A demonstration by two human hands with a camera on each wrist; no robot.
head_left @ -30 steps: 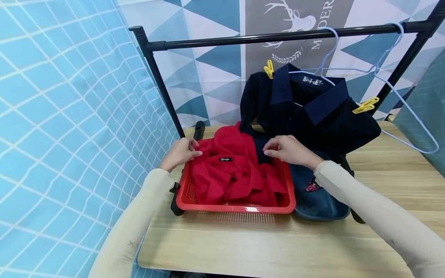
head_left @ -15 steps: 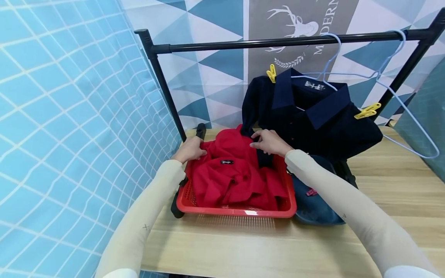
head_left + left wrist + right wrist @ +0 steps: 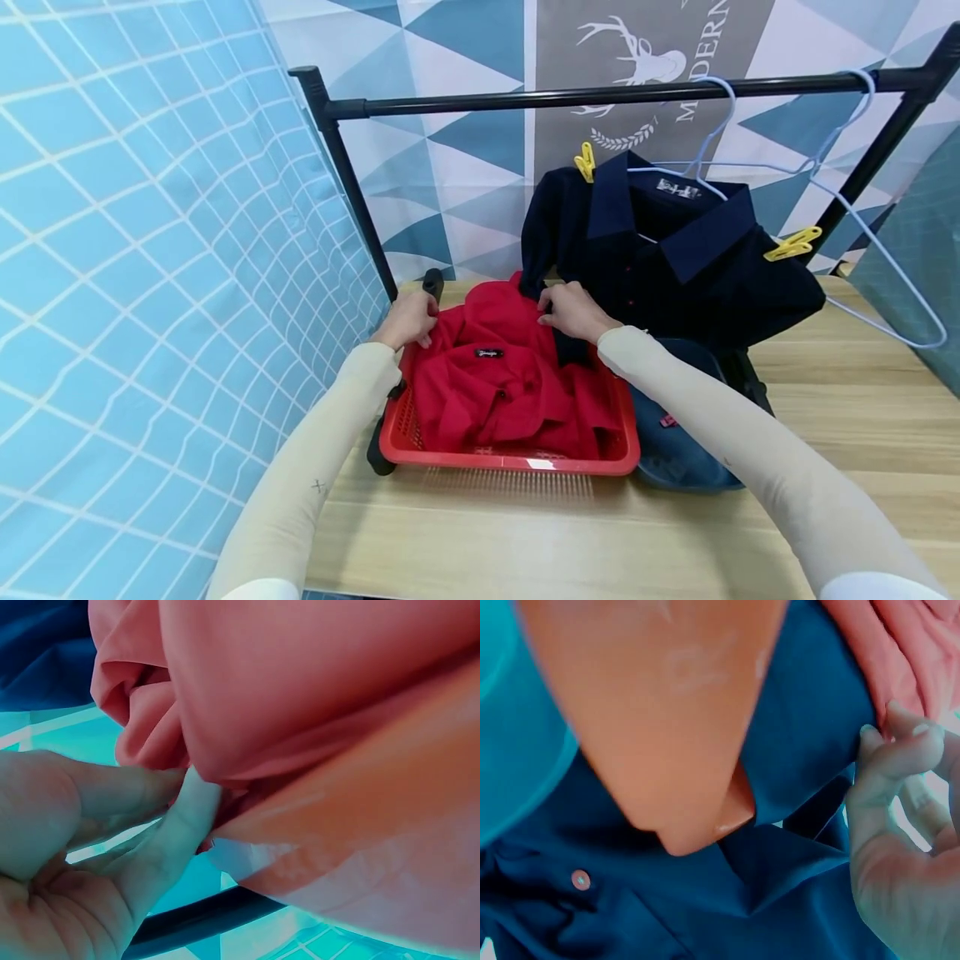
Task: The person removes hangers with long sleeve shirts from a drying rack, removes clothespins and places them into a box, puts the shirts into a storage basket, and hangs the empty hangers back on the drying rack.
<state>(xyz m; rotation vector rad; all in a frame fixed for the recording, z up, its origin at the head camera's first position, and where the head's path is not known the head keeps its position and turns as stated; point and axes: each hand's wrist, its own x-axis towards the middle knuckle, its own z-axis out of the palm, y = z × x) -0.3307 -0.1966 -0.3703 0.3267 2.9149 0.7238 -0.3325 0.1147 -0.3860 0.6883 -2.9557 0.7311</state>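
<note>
Apparently the step in hand is taking hold of the red shirt [image 3: 517, 400], which lies bunched in the red basket [image 3: 517, 462] on the table [image 3: 465, 533], label uppermost. At the basket's far left corner, the left hand [image 3: 409, 319] has thumb and fingers closed in a pinch on the shirt's edge. Across from it, the right hand [image 3: 576, 311] has its fingertips nearly together and seems to pinch the same shirt where it meets the navy shirt [image 3: 697, 292]; whether navy cloth is caught too, I cannot tell. That navy shirt hangs from the rack [image 3: 487, 100], part of it drooping into the basket. The next move, I judge, calls for a firm grip on both sides and a straight lift, keeping the red cloth from dragging the navy along.
</note>
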